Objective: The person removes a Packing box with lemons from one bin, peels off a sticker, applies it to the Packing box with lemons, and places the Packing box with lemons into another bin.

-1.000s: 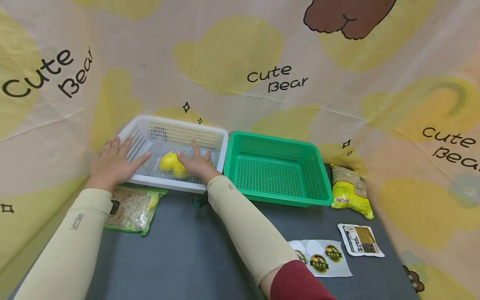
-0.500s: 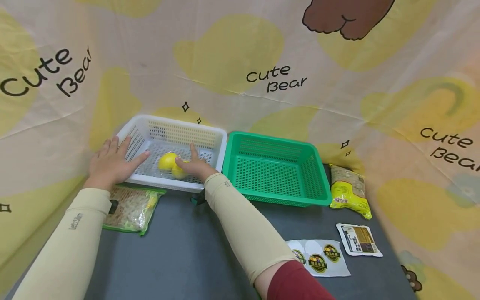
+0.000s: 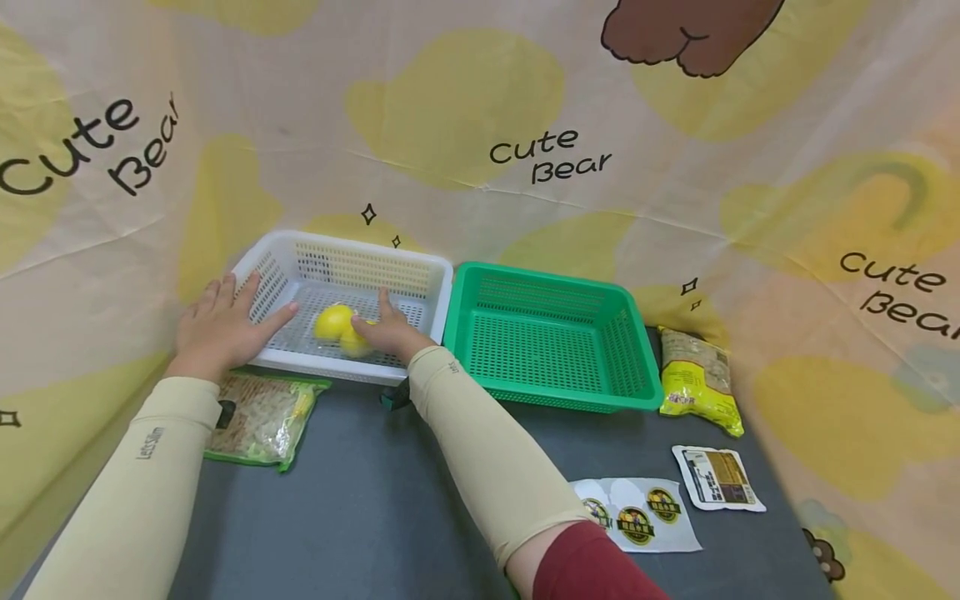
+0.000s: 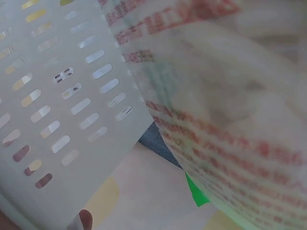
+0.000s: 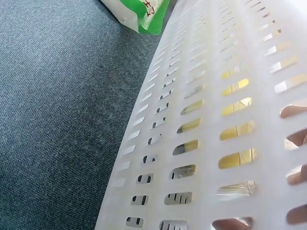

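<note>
In the head view, my left hand (image 3: 222,329) lies with spread fingers over the left end of a white perforated basket (image 3: 337,367). My right hand (image 3: 393,332) reaches over the basket's front rim, its thumb over one of two yellow lemon-like fruits (image 3: 333,322) in clear plastic. That hand's index finger points away from me; its lower fingers are partly hidden. Through the basket's slots, the right wrist view shows yellow fruit (image 5: 235,108) and bits of hand. A clear, green-edged food bag (image 4: 216,96) with red print fills much of the left wrist view.
Right of the white basket stands a green basket (image 3: 551,400). Beyond it lie a yellow-labelled bag (image 3: 699,383), a white pouch (image 3: 718,478) and a sheet of round stickers (image 3: 636,525) on the dark tabletop (image 3: 337,517). A printed cloth (image 3: 480,108) rises close behind.
My right hand has lowered slightly, drawing its spread fingers closer together by the fruits. The left hand keeps its place on the basket; the head view has shifted a little.
</note>
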Motion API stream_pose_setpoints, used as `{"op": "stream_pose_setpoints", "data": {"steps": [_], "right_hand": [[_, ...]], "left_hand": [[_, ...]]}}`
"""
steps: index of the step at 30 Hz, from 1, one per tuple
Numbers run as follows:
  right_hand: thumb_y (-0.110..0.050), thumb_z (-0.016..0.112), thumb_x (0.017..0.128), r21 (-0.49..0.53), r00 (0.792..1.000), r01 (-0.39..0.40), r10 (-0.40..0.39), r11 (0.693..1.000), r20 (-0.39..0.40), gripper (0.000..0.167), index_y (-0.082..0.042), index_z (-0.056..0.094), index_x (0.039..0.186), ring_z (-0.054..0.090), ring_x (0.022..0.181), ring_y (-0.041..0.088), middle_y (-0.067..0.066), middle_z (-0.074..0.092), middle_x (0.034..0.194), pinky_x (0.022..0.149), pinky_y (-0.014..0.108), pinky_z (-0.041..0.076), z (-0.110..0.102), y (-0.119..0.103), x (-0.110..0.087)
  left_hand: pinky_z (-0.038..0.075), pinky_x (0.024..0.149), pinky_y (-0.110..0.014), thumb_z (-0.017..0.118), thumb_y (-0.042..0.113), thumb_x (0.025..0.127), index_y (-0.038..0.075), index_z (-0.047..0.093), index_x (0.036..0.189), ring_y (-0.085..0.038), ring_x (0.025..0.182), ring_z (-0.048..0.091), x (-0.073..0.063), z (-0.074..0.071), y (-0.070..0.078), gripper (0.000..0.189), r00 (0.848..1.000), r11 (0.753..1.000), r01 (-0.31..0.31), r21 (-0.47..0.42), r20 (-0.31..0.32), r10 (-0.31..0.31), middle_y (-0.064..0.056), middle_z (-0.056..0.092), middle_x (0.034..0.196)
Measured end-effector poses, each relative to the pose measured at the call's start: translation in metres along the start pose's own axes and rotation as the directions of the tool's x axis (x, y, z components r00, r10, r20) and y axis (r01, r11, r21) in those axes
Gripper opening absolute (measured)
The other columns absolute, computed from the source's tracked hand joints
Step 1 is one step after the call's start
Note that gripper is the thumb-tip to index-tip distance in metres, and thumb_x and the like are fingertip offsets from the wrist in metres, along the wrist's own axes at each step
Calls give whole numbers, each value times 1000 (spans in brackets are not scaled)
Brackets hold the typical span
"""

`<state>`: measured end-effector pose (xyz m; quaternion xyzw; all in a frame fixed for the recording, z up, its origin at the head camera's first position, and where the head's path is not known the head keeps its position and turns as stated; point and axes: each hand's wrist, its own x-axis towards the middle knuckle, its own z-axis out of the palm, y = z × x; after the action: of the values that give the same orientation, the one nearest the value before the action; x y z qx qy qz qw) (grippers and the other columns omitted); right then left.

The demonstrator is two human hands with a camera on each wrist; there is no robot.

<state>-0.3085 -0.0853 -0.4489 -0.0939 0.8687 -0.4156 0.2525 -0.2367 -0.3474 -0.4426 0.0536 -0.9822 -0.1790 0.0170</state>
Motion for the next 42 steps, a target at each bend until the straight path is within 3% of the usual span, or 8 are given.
{"op": "stream_pose_setpoints", "data": {"steps": [11, 21, 24, 28, 36, 42], "right_hand": [[-54, 55, 107, 49, 999, -23, 25, 999, -43, 83, -41, 3, 171, 8, 162, 22, 3, 10, 178, 127, 54, 16, 5, 1, 7], [-45, 54, 108, 119, 993, -6, 20, 993, -115, 75, -43, 11, 170, 15, 161, 33, 6, 9, 177, 125, 56, 24, 4, -4, 6], [-41, 53, 108, 164, 991, -1, 22, 986, -130, 73, -45, 13, 170, 23, 158, 36, 5, 10, 177, 117, 51, 39, 4, -4, 4], [-38, 52, 108, 199, 990, -2, 30, 980, -140, 72, -46, 16, 169, 30, 154, 37, 3, 11, 176, 98, 45, 54, 3, -5, 1], [-32, 52, 106, 242, 987, -18, 56, 970, -149, 72, -45, 21, 169, 38, 147, 32, 4, 14, 173, 92, 40, 54, 2, -5, 0], [-22, 56, 98, 287, 979, -19, 76, 958, -188, 79, -44, 27, 168, 51, 116, 26, 7, 18, 169, 76, 31, 49, 4, -5, 4]], "left_hand": [[0, 115, -81, 28, 84, 98, 11, -2, 170, -58, 154, -8, -2, -1, 2, 107, 1000, 1000, 2, 6, 10, -2, -32, -14, 169], [-1, 114, -81, 27, 84, 98, 12, -5, 170, -58, 154, -10, -1, -1, 3, 106, 1000, 1000, 5, 2, 25, -5, -30, -18, 169], [-1, 114, -81, 27, 84, 99, 12, -5, 169, -58, 154, -10, -2, -3, 4, 106, 1000, 1000, 6, 6, 29, -6, -31, -18, 169], [-1, 113, -82, 27, 83, 99, 12, -6, 169, -58, 154, -11, -3, -3, 4, 105, 999, 1000, 11, 5, 35, -11, -30, -19, 169], [0, 113, -82, 26, 83, 99, 11, -6, 169, -59, 153, -11, -5, -6, 7, 105, 999, 1000, 8, 4, 39, -8, -32, -18, 168], [0, 112, -83, 26, 83, 100, 11, -6, 169, -59, 154, -11, -5, -6, 8, 105, 999, 1000, 10, 1, 39, -10, -32, -18, 168]]}}
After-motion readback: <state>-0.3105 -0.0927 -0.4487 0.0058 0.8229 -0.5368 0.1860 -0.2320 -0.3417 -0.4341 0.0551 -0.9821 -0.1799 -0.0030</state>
